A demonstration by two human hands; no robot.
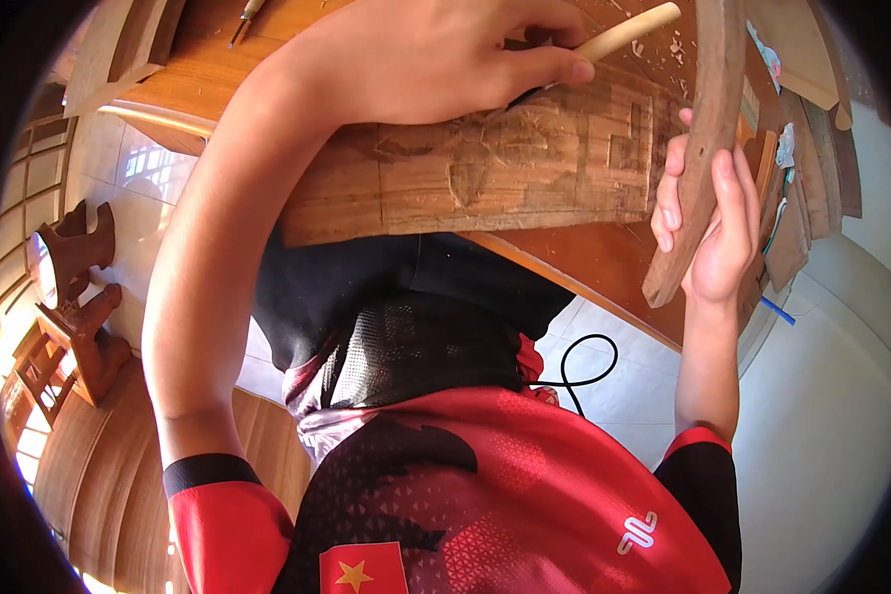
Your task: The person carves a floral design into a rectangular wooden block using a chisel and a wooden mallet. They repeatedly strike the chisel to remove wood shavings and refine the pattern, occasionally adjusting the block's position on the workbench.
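Note:
A carved wooden board (396,183) lies at the edge of the orange-brown table, above my lap, with shallow cut shapes and lines across it. My left hand (475,69) is closed on a chisel with a pale round wooden handle (632,32), held low over the board; its tip is mostly hidden by my fingers. At the board's right end, my right hand (713,213) wraps round a long, rough wooden bar (703,129), which stands slanting upward past the top of the view.
Wood shavings and another thin tool (244,22) lie on the table (208,40). Planks (119,54) are at upper left, more boards (802,178) at right. Carved wooden furniture (79,337) stands at left. A black cord (589,381) loops over the tiled floor.

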